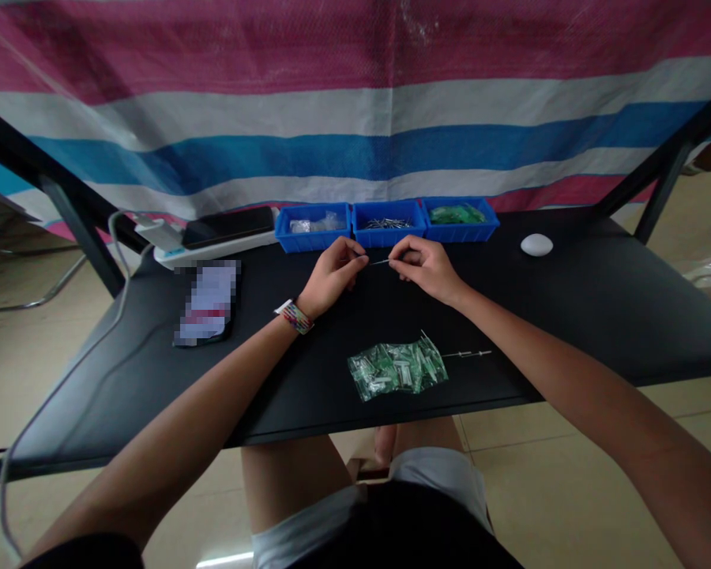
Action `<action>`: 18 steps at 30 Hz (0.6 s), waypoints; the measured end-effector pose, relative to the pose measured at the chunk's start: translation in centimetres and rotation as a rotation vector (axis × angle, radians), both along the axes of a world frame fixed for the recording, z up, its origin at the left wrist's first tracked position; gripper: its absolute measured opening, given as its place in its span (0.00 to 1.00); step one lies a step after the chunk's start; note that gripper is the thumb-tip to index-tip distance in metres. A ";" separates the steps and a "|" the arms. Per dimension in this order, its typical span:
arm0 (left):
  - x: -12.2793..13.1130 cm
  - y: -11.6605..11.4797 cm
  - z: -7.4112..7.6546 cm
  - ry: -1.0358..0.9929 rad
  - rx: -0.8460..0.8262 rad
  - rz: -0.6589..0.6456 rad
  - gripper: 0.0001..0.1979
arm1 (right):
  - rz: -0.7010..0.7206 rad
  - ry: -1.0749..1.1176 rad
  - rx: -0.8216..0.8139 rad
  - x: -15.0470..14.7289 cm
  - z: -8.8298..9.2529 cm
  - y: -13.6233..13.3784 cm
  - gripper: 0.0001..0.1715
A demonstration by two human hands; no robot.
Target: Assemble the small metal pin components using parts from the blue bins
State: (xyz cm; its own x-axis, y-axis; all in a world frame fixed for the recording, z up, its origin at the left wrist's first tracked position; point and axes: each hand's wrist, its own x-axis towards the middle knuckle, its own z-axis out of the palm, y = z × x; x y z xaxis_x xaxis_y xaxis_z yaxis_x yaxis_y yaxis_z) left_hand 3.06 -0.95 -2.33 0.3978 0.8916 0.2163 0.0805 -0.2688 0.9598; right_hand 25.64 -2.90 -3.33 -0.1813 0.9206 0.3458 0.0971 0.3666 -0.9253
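Between my two hands stretches a thin metal rod [379, 262], just in front of the blue bins. My left hand [333, 273], with a woven bracelet at the wrist, pinches its left end. The other end is pinched by my right hand [425, 267]. Fingers hide both tips. Nearer to me lies a green-printed clear plastic packet [394, 368] with several small pieces in or on it. Thin metal rods [467, 354] lie at its right side. The middle blue bin [389, 235] holds many similar thin metal pins.
The left blue bin [314, 243] contains clear plastic bags, the right blue bin [462, 231] green packets. A white oval object [536, 245] sits at the right. On the left are a phone [207, 304], a white power strip [213, 246] and a cable [122, 308].
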 end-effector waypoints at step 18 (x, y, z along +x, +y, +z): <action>0.1 0.0 -0.1 0.063 0.037 -0.020 0.15 | -0.005 0.011 -0.103 0.3 -0.4 0.3 0.17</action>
